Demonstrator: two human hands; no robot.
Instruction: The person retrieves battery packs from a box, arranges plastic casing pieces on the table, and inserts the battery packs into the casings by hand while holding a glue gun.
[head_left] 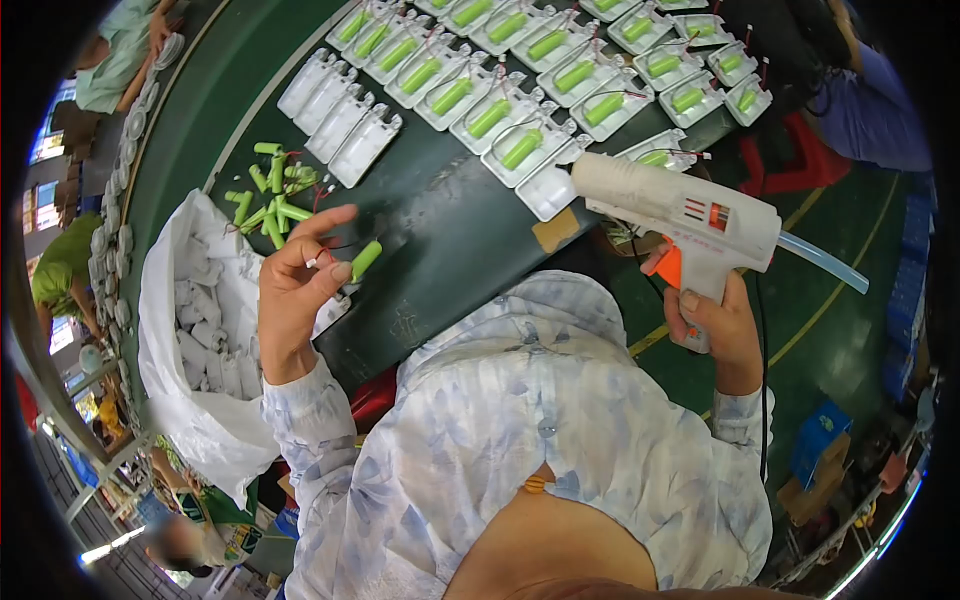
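My left hand (303, 285) pinches a green cylindrical battery (367, 261) by its thin wires and small white connector, over the near side of the table. My right hand (722, 325) is wrapped around the handle of a white glue gun (672, 200) with an orange trigger. A translucent glue stick (825, 263) sticks out of its back end. The gun's nozzle points left, above an unfilled white plastic housing (548, 192) at the table's edge. Beyond it stand rows of white housings (520, 152), most with a green battery inside.
A loose pile of green batteries (268, 200) lies left on the dark table (430, 215). Several empty white housings (362, 145) stand behind it. A white bag (165, 330) of white parts is at the left. Co-workers (120, 60) sit along the line. A black cord (763, 380) hangs by my right arm.
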